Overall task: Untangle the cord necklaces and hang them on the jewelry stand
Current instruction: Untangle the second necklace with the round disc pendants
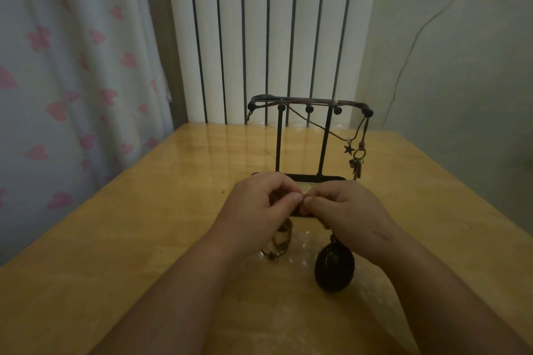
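The wooden table (144, 225) fills my view, and the jewelry stand (317, 177) stands upright at twelve o'clock. My left hand (259, 204) and right hand (346, 210) meet before its base, thumbs and forefingers pinching the cord necklace (284, 239). Its dark pendant (334, 268) shows at five o'clock. A star charm (349, 149) hangs at two o'clock.
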Motion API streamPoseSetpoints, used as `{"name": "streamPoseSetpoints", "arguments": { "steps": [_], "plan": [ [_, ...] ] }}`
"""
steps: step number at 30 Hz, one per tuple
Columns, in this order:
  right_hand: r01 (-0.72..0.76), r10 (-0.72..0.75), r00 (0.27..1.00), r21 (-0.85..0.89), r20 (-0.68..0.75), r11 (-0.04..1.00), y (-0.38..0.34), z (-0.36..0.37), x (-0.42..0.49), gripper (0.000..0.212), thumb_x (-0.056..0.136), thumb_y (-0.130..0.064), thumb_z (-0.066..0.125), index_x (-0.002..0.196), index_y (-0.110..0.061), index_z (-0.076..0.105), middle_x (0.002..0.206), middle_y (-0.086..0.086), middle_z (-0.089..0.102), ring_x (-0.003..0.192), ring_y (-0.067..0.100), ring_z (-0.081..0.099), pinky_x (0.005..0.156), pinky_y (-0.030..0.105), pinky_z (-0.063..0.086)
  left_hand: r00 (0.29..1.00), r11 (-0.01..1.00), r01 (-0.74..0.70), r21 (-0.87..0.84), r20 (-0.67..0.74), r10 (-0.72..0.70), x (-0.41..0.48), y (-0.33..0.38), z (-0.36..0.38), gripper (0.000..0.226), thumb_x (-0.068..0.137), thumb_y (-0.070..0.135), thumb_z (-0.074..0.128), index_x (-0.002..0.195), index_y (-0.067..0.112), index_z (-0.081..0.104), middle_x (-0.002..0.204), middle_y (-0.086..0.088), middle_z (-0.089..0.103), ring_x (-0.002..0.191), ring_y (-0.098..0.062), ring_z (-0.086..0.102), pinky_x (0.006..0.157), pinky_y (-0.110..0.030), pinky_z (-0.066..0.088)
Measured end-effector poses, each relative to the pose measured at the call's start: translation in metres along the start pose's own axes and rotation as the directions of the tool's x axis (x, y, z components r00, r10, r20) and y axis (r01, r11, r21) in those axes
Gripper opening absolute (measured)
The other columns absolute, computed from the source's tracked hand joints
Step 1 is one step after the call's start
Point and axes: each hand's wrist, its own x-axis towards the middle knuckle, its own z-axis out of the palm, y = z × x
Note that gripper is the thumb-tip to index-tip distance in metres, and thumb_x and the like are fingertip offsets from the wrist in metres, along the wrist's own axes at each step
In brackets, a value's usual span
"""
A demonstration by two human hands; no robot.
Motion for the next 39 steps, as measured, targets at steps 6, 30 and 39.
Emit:
{"name": "streamPoseSetpoints", "arguments": {
  "steps": [6,30,39],
  "plan": [
    [0.018,-0.016,1.000,0.135,-0.016,0.991,0.0009,-0.0037,-0.0004,0.022,0.094,-0.027,0.056,0.078,-0.026,0.072,0.059,-0.015,0.059,0.057,-0.005,0.052,0.060,0.022,0.040,1.000,0.996,0.014,-0.087,0.008,-0.013,-0.0001,0.0010,-0.0049,0.020,0.091,0.018,0.066,0.088,0.038,0.065,0.083,0.012,0.063,0.077,-0.009,0.059,0.066,-0.020,0.051],
    [0.228,-0.196,0.966,0.201,-0.166,0.953,0.0027,-0.0041,-0.0021,0.009,0.089,-0.017,0.065,0.084,-0.023,0.070,0.060,0.006,0.057,0.055,0.009,0.051,0.058,0.010,0.048,0.999,0.986,-0.033,-0.165,-0.042,0.026,-0.0012,0.0067,-0.0082,0.019,0.085,0.018,0.072,0.082,0.034,0.063,0.063,0.029,0.056,0.057,-0.001,0.044,0.054,-0.012,0.039],
    [0.247,-0.227,0.966,0.184,-0.126,0.951,0.0011,-0.0021,-0.0044,0.013,0.084,-0.030,0.059,0.085,-0.026,0.071,0.079,0.020,0.065,0.075,0.028,0.058,0.065,0.032,0.049,0.996,0.986,-0.077,-0.147,-0.055,0.069,-0.0009,0.0012,-0.0064,0.025,0.089,0.007,0.066,0.081,0.031,0.060,0.068,0.026,0.051,0.067,-0.002,0.045,0.063,-0.015,0.037]
  ]
}}
